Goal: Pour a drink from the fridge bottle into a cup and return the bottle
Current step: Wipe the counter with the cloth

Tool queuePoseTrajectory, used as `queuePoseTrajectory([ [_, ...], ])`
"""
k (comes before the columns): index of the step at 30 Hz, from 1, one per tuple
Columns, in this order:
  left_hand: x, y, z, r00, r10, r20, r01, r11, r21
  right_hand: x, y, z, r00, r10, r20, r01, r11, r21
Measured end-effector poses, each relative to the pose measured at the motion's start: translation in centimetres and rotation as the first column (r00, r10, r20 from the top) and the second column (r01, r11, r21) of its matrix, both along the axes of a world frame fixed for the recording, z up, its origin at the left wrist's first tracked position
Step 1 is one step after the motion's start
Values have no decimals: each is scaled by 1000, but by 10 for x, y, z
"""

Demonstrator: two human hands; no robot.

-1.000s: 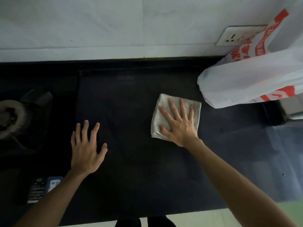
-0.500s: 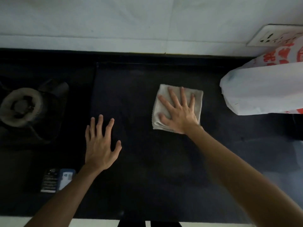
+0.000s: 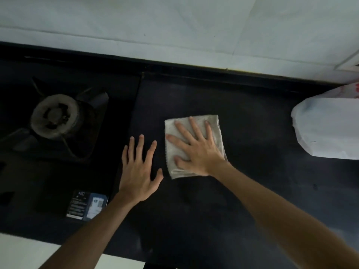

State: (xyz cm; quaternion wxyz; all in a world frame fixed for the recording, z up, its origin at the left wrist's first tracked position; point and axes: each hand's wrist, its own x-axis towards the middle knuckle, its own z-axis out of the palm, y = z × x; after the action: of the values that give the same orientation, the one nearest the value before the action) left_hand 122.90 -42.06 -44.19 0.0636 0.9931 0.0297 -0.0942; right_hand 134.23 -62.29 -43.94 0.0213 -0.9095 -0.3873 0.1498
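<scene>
No bottle, cup or fridge is in view. My right hand [image 3: 196, 148] lies flat with spread, straight fingers on a folded grey-white cloth [image 3: 214, 125], pressing it onto the dark countertop [image 3: 242, 191]. My left hand [image 3: 138, 169] rests flat on the bare counter just left of the cloth, fingers straight and spread, holding nothing. A narrow gap separates the left thumb from the cloth's lower edge.
A gas burner [image 3: 55, 115] sits in the black hob at the left, with a label sticker [image 3: 86, 206] near its front edge. A white plastic bag with red print [image 3: 328, 127] stands at the right edge. A white tiled wall [image 3: 174, 22] runs behind the counter.
My right hand has slid the cloth leftward toward the left hand, closing the gap. The view has swung left, showing more of the burner and less of the bag.
</scene>
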Motion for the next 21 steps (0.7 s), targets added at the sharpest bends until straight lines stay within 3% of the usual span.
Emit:
queuePoseTrajectory([
  [6, 0, 1, 1, 1000, 6, 10, -6, 1000, -18, 79, 54, -2, 989, -132, 59, 135, 990, -41],
  [13, 0, 2, -2, 1000, -5, 14, 5, 1000, -19, -49, 7, 4, 997, -67, 38, 65, 997, 45],
  [15, -2, 2, -2, 1000, -8, 7, 8, 1000, -11, -53, 1, 1, 999, -46, 12, 45, 998, 44],
  [18, 0, 1, -2, 1000, -5, 9, 5, 1000, -8, -15, 11, -2, 999, -37, 16, 37, 999, 38],
  [21, 1, 1, 0, 1000, -13, 0, 13, 1000, -1, 42, 25, -5, 990, -131, 46, 132, 991, -2],
])
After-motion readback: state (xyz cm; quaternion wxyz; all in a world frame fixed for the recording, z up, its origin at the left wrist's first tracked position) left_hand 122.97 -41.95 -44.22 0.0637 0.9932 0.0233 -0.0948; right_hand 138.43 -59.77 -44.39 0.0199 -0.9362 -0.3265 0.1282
